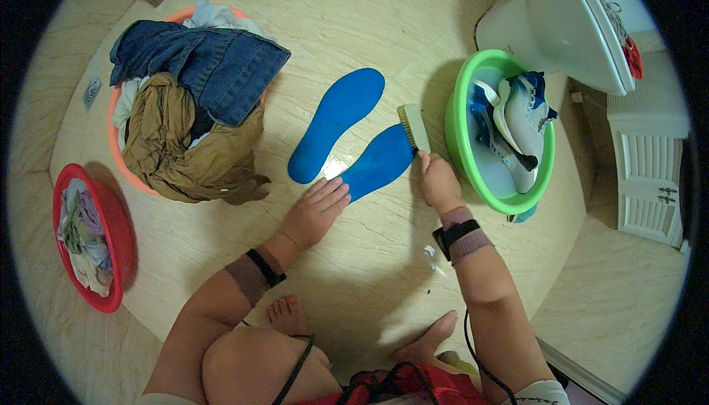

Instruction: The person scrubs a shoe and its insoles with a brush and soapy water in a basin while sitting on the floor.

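At 6 o'clock, nearest the body, 2 bare feet rest on the pale floor. Towards 8 o'clock, the left hand lies with fingers flat and extended on the near end of the nearer blue insole, which sits mid-view. At 3 o'clock, the right hand has its fingers closed round a brush, bristles at that insole's far end; I cannot tell whether they press on it. Just beyond, towards 12, the second blue insole lies flat, untouched.

Brushing looks under way on 1 insole; whether the other is done cannot be told. At 2 o'clock, 2 shoes sit in cloudy water in a green basin, apparently left to soak. At 10, an orange basin holds heaped clothes.
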Tool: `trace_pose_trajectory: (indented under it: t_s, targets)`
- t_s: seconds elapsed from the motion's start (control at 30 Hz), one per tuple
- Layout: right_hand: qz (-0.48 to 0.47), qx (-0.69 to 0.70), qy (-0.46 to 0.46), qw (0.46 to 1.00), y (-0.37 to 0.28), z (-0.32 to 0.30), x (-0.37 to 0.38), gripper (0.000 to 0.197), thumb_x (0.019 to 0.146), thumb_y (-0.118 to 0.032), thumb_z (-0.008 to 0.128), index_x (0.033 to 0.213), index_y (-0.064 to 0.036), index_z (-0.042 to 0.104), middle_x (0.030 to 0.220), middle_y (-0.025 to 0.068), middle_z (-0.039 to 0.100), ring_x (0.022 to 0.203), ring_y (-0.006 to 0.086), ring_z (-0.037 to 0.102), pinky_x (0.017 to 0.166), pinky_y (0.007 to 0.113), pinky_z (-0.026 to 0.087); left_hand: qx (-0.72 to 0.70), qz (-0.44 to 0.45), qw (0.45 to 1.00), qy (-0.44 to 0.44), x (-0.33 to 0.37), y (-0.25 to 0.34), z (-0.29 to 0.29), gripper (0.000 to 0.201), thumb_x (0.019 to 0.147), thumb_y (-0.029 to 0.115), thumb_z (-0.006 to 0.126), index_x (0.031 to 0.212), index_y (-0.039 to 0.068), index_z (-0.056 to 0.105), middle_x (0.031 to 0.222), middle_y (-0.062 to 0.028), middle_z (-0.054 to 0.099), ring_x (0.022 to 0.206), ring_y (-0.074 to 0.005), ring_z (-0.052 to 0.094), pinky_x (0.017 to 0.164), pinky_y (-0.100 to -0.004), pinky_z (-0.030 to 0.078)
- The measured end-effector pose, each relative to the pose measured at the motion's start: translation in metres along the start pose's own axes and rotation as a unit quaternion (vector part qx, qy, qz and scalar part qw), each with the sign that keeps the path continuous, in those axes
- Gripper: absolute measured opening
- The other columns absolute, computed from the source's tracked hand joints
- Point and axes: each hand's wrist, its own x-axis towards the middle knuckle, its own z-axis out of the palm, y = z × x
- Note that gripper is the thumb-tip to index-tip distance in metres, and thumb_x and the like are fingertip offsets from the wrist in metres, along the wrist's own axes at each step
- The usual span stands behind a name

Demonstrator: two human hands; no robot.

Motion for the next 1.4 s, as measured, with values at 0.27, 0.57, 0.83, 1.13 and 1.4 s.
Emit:
trace_pose_trajectory:
  t_s: [0.27, 0.57, 0.83, 1.13, 1.4]
  targets:
    - [-0.138, -0.043, -0.087, 0.986, -0.043, 0.051, -0.085, 0.046, 0.098, -0.043, 0.044, 0.085, -0.0037, 0.061, 0.073, 0.0230, 0.065, 0.067, 0.0427, 0.063, 0.064, 0.052, 0.050, 0.019, -0.013, 0.999, 0.025, -0.010, 0.000, 0.003, 0.027, 0.090, 0.011, 0.053, 0.112, 0.002, 0.066, 0.126, -0.0114, 0.061, 0.126, -0.0259, 0.051, 0.111, -0.0424, 0.036]
    - [-0.039, -0.013, -0.024, 0.999, -0.034, 0.056, -0.074, 0.043, 0.098, -0.041, 0.045, 0.086, -0.0039, 0.062, 0.073, 0.0222, 0.065, 0.065, 0.0404, 0.064, 0.062, 0.053, 0.051, 0.016, 0.000, 0.998, 0.065, -0.012, -0.002, 0.007, 0.021, 0.086, 0.011, 0.060, 0.104, 0.002, 0.067, 0.121, -0.0107, 0.064, 0.123, -0.0252, 0.054, 0.109, -0.0422, 0.039]
    - [0.048, 0.054, 0.039, 0.997, 0.022, 0.020, -0.029, 0.057, 0.100, -0.046, 0.037, 0.083, 0.0004, 0.066, 0.073, 0.0263, 0.064, 0.072, 0.0474, 0.062, 0.066, 0.055, 0.048, 0.021, -0.012, 0.997, 0.072, 0.000, 0.007, -0.004, 0.020, 0.083, 0.009, 0.063, 0.102, 0.004, 0.068, 0.115, -0.0098, 0.065, 0.116, -0.0241, 0.058, 0.101, -0.0406, 0.044]
    - [0.162, 0.372, -0.024, 0.914, 0.043, 0.072, -0.112, 0.052, 0.103, -0.036, 0.042, 0.072, 0.0023, 0.057, 0.061, 0.0080, 0.052, 0.060, 0.0166, 0.047, 0.057, 0.036, 0.041, 0.227, -0.024, 0.973, -0.024, 0.053, 0.040, 0.005, 0.047, 0.085, 0.014, 0.054, 0.130, 0.005, 0.052, 0.124, -0.0206, 0.053, 0.108, -0.0351, 0.052, 0.085, -0.0476, 0.045]
    - [0.187, 0.433, -0.017, 0.882, 0.051, 0.073, -0.110, 0.053, 0.103, -0.037, 0.043, 0.064, -0.0022, 0.052, 0.059, 0.0006, 0.044, 0.057, 0.0127, 0.040, 0.053, 0.033, 0.038, -0.104, -0.142, 0.984, -0.017, 0.065, 0.011, -0.008, 0.050, 0.078, 0.000, 0.057, 0.128, 0.000, 0.054, 0.116, -0.0175, 0.062, 0.093, -0.0357, 0.063, 0.084, -0.0389, 0.051]
